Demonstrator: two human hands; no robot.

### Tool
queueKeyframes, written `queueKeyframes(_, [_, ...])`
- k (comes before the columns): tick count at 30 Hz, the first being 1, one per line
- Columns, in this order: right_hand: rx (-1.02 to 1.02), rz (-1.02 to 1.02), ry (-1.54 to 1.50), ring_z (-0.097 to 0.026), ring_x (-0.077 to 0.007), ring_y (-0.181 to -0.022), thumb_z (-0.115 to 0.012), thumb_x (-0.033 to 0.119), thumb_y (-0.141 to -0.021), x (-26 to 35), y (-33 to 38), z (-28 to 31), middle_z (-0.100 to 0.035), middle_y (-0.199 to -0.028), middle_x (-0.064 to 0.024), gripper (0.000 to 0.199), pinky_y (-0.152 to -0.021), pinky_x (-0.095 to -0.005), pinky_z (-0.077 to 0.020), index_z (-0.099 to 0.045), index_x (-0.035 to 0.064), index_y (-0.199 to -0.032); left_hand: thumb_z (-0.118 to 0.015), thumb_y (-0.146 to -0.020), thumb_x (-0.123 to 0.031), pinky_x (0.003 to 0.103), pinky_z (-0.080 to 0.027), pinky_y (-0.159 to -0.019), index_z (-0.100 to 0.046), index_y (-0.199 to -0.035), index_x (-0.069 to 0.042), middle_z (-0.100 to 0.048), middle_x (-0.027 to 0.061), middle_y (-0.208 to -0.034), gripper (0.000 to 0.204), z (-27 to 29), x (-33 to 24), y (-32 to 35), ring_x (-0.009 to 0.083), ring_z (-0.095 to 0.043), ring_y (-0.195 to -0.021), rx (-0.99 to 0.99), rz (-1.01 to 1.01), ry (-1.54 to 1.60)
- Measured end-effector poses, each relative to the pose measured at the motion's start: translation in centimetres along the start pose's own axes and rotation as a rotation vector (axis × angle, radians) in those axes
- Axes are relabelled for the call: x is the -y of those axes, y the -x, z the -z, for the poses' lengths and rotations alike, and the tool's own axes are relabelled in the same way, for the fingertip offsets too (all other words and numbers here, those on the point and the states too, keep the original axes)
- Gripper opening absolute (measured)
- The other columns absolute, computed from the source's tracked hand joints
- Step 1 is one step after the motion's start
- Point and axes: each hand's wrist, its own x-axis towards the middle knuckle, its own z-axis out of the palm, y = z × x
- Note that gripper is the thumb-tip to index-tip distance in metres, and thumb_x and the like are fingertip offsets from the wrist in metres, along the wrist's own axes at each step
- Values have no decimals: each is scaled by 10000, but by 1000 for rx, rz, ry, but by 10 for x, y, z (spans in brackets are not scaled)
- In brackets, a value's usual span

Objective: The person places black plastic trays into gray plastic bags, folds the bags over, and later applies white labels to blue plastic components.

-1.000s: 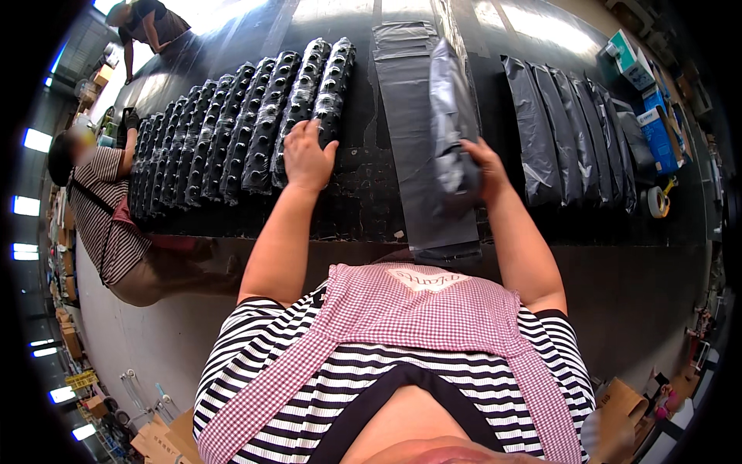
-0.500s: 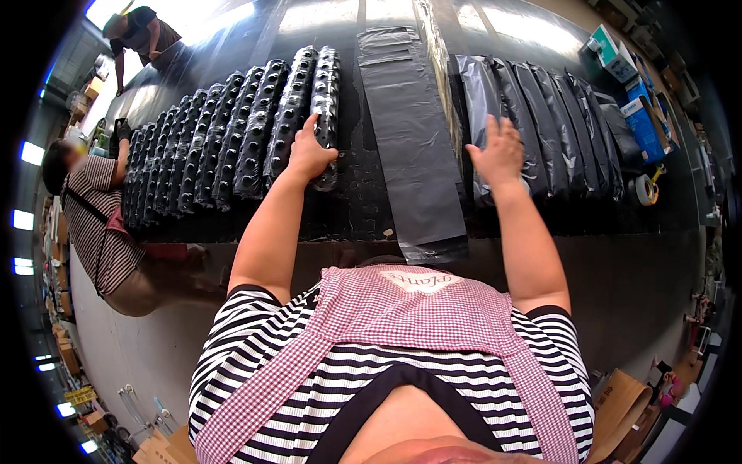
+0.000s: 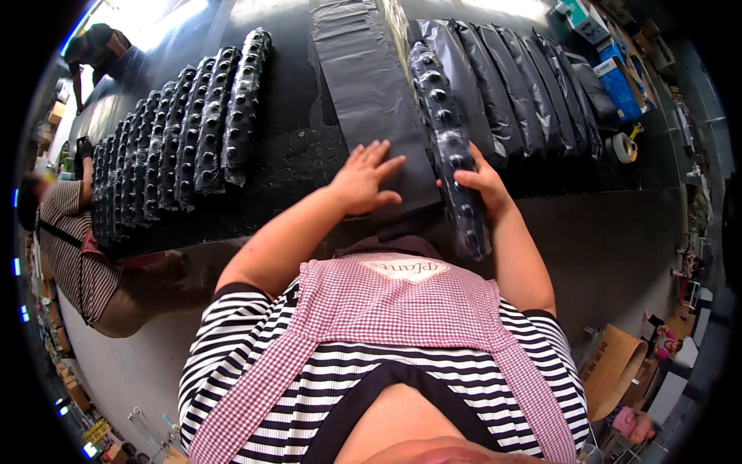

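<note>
A black roll with round bumps in clear film lies slantwise along the right edge of a stack of flat dark grey plastic bags. Its near end juts past the table's front edge. My right hand is wrapped round its lower half from the right. Fingers spread, my left hand is over the near part of the bags and holds nothing. Just right of the roll, several long bundles in dark plastic lie side by side. Similar bumpy rolls form a row at the left.
At the far right are blue boxes and a tape roll. A co-worker in a striped shirt stands at the table's left end, another person beyond. The dark table shows between the rolls and bags.
The rightmost bumpy roll has left the row and come rightward across the bags, into my right hand's grip. My left hand has moved right, off the rolls. The view has shifted slightly.
</note>
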Motion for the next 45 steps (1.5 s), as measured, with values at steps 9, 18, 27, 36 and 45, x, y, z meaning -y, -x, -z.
queueKeyframes(9, [-27, -14, 41, -580, -202, -1153, -887, 167, -632, -12, 90, 10, -561, -1341, -78, 1123, -1033, -333, -436, -281, 70, -1572, -669, -885, -504, 520, -132, -1231, -393, -1529, -202, -237, 127, -1641, 764, 31, 70, -73, 327, -165, -1528, 24, 66, -342])
queueKeyframes(18, [-57, -9, 283, -441, -228, -1372, -835, 92, -653, -51, 132, -1, -442, -1517, -115, 1117, -1143, -334, -315, -233, 99, -1593, -693, -839, -188, 395, -514, -898, -684, -928, -29, -621, 108, -1062, 182, 0, 3, -27, 321, -588, -1004, 21, -13, -244])
queueKeyframes(27, [-67, 43, 724, -484, -289, -1355, -833, 135, -679, -64, 145, 2, -434, -1526, -141, 1105, -1136, -364, -365, -218, 161, -1597, -799, -773, -243, 385, -507, -947, -749, -1009, -80, -619, 64, -1212, 291, 5, 22, -23, 301, -623, -1074, -143, 133, 198])
queueKeyframes(36, [-83, 61, 879, -506, -319, -1323, -833, 134, -674, -73, 145, 5, -457, -1484, -148, 1108, -1116, -384, -403, -221, 193, -1596, -813, -775, -216, 383, -519, -905, -753, -989, -82, -614, 58, -1207, 260, 7, 28, -24, 288, -635, -1049, -109, 147, 272])
queueKeyframes(45, [-137, 41, 1146, -616, -327, -1050, -838, 160, -669, -79, 148, -5, -559, -1178, -117, 1141, -913, -416, -536, -189, 306, -1596, -690, -873, -128, 348, -530, -803, -720, -979, -75, -678, 64, -1056, 122, -3, 28, -28, 237, -662, -872, -245, 207, 333])
